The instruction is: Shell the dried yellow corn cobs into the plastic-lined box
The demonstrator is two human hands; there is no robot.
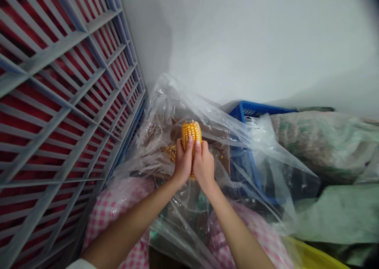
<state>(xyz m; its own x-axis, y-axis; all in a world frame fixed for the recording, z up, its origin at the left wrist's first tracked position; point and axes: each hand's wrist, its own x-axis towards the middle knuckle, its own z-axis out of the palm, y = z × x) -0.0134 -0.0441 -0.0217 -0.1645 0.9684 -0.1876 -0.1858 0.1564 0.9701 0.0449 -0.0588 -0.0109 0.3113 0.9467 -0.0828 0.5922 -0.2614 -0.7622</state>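
Note:
A yellow corn cob [192, 132] stands upright in the middle of the head view, held in both hands. My left hand [182, 162] wraps its left side with the thumb pressed on the kernels. My right hand [203, 164] grips the right side, thumb also on the kernels. Below and behind the cob lies a big clear plastic bag [225, 142] spread over my lap, with loose kernels [171, 152] in it just left of my left hand. The cob's lower end is hidden by my hands.
A grey slatted crate wall over red [59, 103] rises at left. A blue plastic basket [251, 111] sits behind the bag. Greenish woven sacks [325, 142] lie at right, a yellow rim [314, 257] at bottom right. Pink checked cloth [115, 209] covers my knees.

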